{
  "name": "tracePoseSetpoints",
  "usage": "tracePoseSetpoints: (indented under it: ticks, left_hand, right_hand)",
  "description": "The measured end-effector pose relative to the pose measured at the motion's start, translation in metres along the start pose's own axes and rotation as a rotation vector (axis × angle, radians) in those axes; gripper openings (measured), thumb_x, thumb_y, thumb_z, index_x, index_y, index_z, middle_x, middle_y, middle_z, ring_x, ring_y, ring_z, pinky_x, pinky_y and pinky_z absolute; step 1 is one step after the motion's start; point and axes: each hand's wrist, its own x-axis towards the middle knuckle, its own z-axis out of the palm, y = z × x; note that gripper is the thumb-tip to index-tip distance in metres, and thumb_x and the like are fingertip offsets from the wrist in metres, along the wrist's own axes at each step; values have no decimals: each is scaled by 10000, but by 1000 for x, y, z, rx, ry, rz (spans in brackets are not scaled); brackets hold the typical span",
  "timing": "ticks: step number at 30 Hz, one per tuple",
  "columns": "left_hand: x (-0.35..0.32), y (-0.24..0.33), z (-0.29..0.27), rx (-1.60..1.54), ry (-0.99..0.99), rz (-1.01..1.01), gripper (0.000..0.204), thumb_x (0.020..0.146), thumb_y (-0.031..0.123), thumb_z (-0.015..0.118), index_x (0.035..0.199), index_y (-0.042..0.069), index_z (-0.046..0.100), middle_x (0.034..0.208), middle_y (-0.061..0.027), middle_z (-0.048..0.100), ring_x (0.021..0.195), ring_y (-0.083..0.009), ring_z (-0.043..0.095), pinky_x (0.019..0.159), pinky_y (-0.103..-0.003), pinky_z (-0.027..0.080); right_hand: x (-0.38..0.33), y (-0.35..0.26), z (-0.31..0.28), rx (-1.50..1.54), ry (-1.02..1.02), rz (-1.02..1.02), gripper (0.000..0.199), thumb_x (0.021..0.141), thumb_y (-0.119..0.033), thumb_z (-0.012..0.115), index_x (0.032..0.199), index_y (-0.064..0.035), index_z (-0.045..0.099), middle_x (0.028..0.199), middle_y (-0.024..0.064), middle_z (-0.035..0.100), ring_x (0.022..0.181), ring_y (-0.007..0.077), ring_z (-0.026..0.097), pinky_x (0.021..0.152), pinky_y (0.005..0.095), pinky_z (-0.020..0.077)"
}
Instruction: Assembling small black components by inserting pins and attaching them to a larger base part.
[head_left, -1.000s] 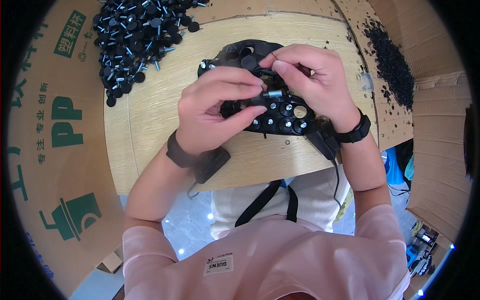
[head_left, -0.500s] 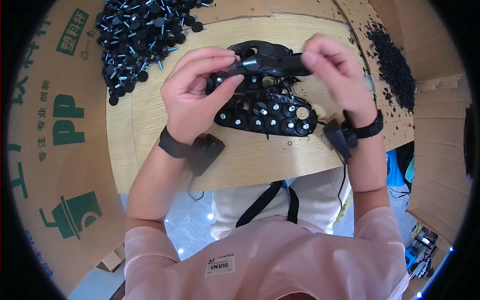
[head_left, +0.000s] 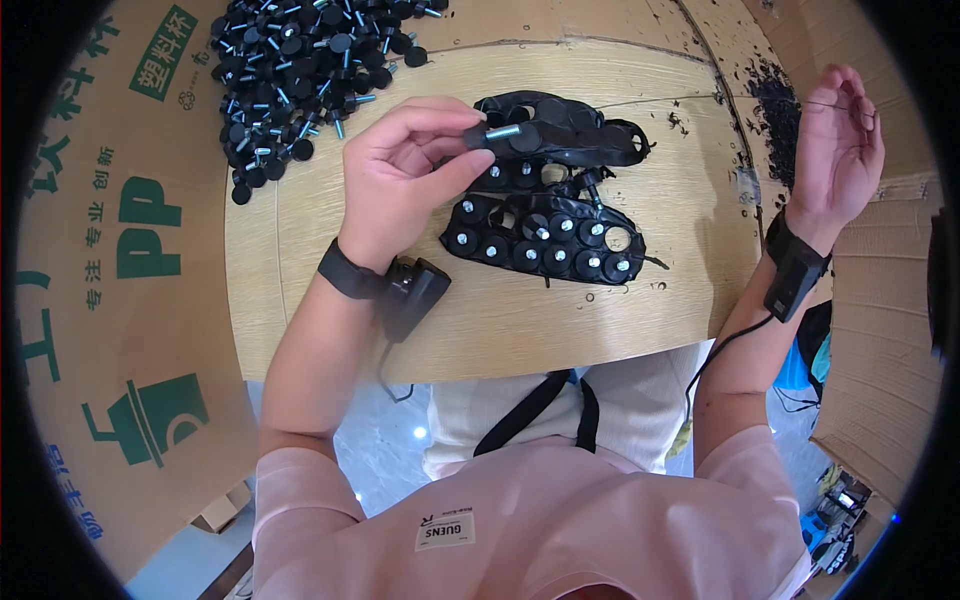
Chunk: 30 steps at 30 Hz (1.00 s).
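Note:
My left hand (head_left: 405,175) is closed in a pinch on a black round-headed bolt (head_left: 505,132), whose bare metal stud points right. The bolt is held over the upper black moulded sheet (head_left: 590,145), which has round pockets and a ring-shaped right end. Below it lies a second black moulded sheet (head_left: 545,262) with several bolts standing stud-up in it and one round hole at its right. My right hand (head_left: 840,150) is raised at the far right, palm showing and fingers stretched out. A thin dark strand (head_left: 700,98) runs toward its fingers; whether they touch it I cannot tell.
A heap of black-headed bolts (head_left: 300,75) covers the far left of the table (head_left: 480,345). Small black scraps (head_left: 772,110) are piled at the far right. Cardboard walls (head_left: 150,330) stand on both sides. Both wrists wear black strapped devices (head_left: 415,295) with cables.
My right hand has swung away to the right from the black sheet, and its fingers have opened out. My left hand still pinches the bolt, at nearly the same place.

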Motion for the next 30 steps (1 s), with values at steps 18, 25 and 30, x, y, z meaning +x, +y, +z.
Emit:
tracePoseSetpoints:
  ticks: [18,25,30]
  left_hand:
    - [-8,4,27,-11,-29,21,335,739,-150,705,1056,-58,651,1097,-161,619,939,-199,633,840,-301,541]
    - [-7,11,23,126,-144,-116,261,722,-73,749,967,-40,667,973,-107,643,803,-141,637,707,-246,534]
    - [-7,22,19,115,-191,-101,196,692,-20,758,854,-3,651,843,-52,647,695,-94,593,603,-210,476]
  right_hand:
    - [-98,61,57,-797,-919,698,143,837,-95,678,966,-60,728,791,94,696,633,208,638,596,281,492]
    - [-95,76,44,-1301,-1157,-109,85,830,-96,660,901,-53,679,747,104,633,680,288,621,612,343,505]
    - [-66,63,24,-1403,-868,-71,70,852,-77,639,893,-24,621,739,107,600,610,233,574,568,321,459]
